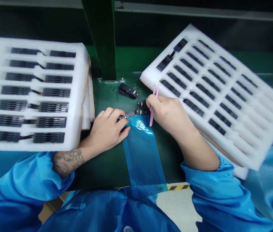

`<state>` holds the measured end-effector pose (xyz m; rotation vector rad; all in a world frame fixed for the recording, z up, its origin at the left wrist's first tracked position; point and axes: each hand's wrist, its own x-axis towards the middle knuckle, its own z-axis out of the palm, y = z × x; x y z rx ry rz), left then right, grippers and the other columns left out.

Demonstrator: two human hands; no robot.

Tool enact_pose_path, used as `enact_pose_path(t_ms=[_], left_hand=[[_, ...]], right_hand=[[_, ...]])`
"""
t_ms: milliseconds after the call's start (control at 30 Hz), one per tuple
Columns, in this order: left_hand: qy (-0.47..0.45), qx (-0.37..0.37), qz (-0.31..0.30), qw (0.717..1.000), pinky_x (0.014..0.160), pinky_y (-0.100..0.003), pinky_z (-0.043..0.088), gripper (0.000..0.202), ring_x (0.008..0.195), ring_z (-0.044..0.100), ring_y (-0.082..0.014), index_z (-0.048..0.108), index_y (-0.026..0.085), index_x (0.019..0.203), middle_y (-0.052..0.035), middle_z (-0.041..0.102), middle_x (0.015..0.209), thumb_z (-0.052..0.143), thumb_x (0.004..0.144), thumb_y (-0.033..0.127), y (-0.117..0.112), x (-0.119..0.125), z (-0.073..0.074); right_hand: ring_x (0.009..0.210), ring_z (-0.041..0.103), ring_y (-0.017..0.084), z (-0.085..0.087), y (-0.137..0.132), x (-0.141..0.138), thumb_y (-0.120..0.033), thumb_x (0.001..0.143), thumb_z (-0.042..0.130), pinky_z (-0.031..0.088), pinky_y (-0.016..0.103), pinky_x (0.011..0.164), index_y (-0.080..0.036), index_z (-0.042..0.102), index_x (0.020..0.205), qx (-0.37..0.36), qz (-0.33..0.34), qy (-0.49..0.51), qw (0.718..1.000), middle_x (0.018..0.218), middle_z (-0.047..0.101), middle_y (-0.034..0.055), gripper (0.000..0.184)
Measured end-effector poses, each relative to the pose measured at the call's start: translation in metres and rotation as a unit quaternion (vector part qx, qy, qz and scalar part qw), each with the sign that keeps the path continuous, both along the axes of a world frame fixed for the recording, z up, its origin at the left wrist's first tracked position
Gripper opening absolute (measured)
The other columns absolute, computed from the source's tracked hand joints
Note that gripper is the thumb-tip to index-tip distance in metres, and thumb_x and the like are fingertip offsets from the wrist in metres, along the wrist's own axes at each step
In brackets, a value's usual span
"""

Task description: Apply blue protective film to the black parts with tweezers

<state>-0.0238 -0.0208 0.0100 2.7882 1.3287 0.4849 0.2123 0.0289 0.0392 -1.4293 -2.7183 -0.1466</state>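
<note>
My left hand (107, 129) pinches a small black flexible component (127, 115) between thumb and fingers, just above a blue perforated film strip (142, 158). My right hand (164, 111) grips pink tweezers (152, 106), whose lower end rests by the film's glossy upper part. Two small black components (141, 107) lie close to the right fingers, partly hidden by them. A small stack of similar black parts (128, 91) sits farther up on the green workbench (109, 170).
Two white foam trays (82, 96) (223, 64) with rows of black strip parts flank my hands, the right one tilted and blurred. A green upright post (101, 38) stands behind. Blue sleeves fill the lower view; a yellow-black hazard stripe (178, 187) marks the bench's near edge.
</note>
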Motion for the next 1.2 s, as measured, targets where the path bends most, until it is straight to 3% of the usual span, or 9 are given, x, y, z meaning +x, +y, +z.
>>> enact_pose_path(t_ms=[133, 300, 467, 533, 600, 700, 933, 1067, 1200], left_hand=[[-0.001, -0.006, 0.0, 1.0, 0.075, -0.042, 0.048, 0.021, 0.099, 0.056, -0.0275, 0.071, 0.019, 0.098, -0.0089, 0.066, 0.113, 0.059, 0.096, 0.036, 0.0, 0.0, 0.0], [-0.003, -0.006, 0.0, 1.0, 0.077, -0.042, 0.049, 0.021, 0.099, 0.056, -0.0273, 0.071, 0.019, 0.097, -0.009, 0.066, 0.113, 0.059, 0.096, 0.036, 0.0, 0.001, 0.0], [-0.005, -0.007, -0.002, 1.0, 0.077, -0.042, 0.048, 0.02, 0.099, 0.056, -0.0273, 0.071, 0.019, 0.098, -0.0096, 0.066, 0.113, 0.06, 0.095, 0.036, 0.0, 0.0, -0.001], [-0.008, -0.008, -0.001, 1.0, 0.077, -0.042, 0.048, 0.02, 0.099, 0.056, -0.0272, 0.071, 0.019, 0.098, -0.0093, 0.066, 0.113, 0.06, 0.095, 0.036, 0.0, 0.0, -0.001], [-0.01, -0.007, 0.001, 1.0, 0.077, -0.042, 0.048, 0.02, 0.1, 0.057, -0.0273, 0.071, 0.02, 0.098, -0.0086, 0.067, 0.113, 0.06, 0.095, 0.036, 0.0, -0.001, -0.001], [-0.012, -0.006, 0.003, 1.0, 0.076, -0.042, 0.049, 0.021, 0.1, 0.057, -0.0273, 0.071, 0.02, 0.099, -0.0073, 0.067, 0.113, 0.059, 0.095, 0.036, 0.0, -0.001, -0.001], [-0.015, -0.019, 0.002, 1.0, 0.079, -0.042, 0.049, 0.019, 0.102, 0.057, -0.0275, 0.071, 0.02, 0.1, -0.0085, 0.066, 0.114, 0.059, 0.096, 0.035, 0.0, -0.001, -0.001], [-0.013, -0.023, 0.004, 1.0, 0.08, -0.042, 0.048, 0.02, 0.102, 0.056, -0.0276, 0.071, 0.02, 0.099, -0.0087, 0.066, 0.115, 0.058, 0.096, 0.035, 0.0, -0.001, 0.0], [-0.01, -0.036, 0.004, 0.999, 0.081, -0.042, 0.048, 0.025, 0.103, 0.054, -0.028, 0.07, 0.02, 0.111, -0.0098, 0.065, 0.117, 0.059, 0.096, 0.037, 0.001, -0.001, 0.0]], right_hand=[[0.07, 0.061, 0.022, -0.001, 0.0, -0.001, -0.01, 0.096, 0.048, 0.03, 0.034, 0.057, -0.015, 0.062, 0.096, -0.012, 0.005, 0.008, 1.0, 0.079, 0.069, 0.0095, 0.015], [0.07, 0.057, 0.022, -0.003, 0.002, -0.007, -0.004, 0.091, 0.049, 0.027, 0.034, 0.056, -0.018, 0.061, 0.084, 0.011, 0.0, 0.004, 1.0, 0.069, 0.062, 0.0069, 0.02], [0.063, 0.06, 0.019, 0.0, -0.002, 0.0, -0.008, 0.092, 0.05, 0.028, 0.032, 0.053, -0.021, 0.057, 0.081, 0.042, -0.025, 0.111, 0.993, 0.072, 0.067, 0.0036, 0.019], [0.071, 0.068, 0.02, 0.003, -0.009, 0.006, -0.012, 0.091, 0.058, 0.038, 0.029, 0.056, -0.023, 0.051, 0.078, 0.013, -0.052, 0.247, 0.968, 0.077, 0.071, 0.0028, 0.019], [0.08, 0.074, 0.021, 0.005, -0.018, 0.01, -0.017, 0.087, 0.069, 0.049, 0.028, 0.061, -0.024, 0.044, 0.075, -0.055, -0.093, 0.391, 0.914, 0.084, 0.074, 0.0029, 0.028], [0.075, 0.075, 0.02, 0.002, -0.029, 0.009, -0.019, 0.081, 0.074, 0.054, 0.028, 0.061, -0.024, 0.041, 0.074, -0.154, -0.131, 0.463, 0.863, 0.086, 0.076, 0.0025, 0.034], [0.076, 0.075, 0.022, -0.005, -0.033, 0.005, -0.02, 0.084, 0.072, 0.054, 0.032, 0.065, -0.024, 0.043, 0.072, -0.113, -0.119, 0.341, 0.926, 0.081, 0.076, 0.0031, 0.031], [0.09, 0.075, 0.028, -0.004, -0.034, 0.011, -0.028, 0.082, 0.079, 0.056, 0.037, 0.071, -0.024, 0.043, 0.076, -0.095, -0.074, 0.295, 0.948, 0.099, 0.078, 0.0089, 0.036], [0.101, 0.074, 0.031, -0.007, -0.032, 0.015, -0.019, 0.084, 0.075, 0.057, 0.039, 0.074, -0.023, 0.044, 0.08, -0.111, -0.024, 0.243, 0.963, 0.102, 0.076, 0.0127, 0.032]])
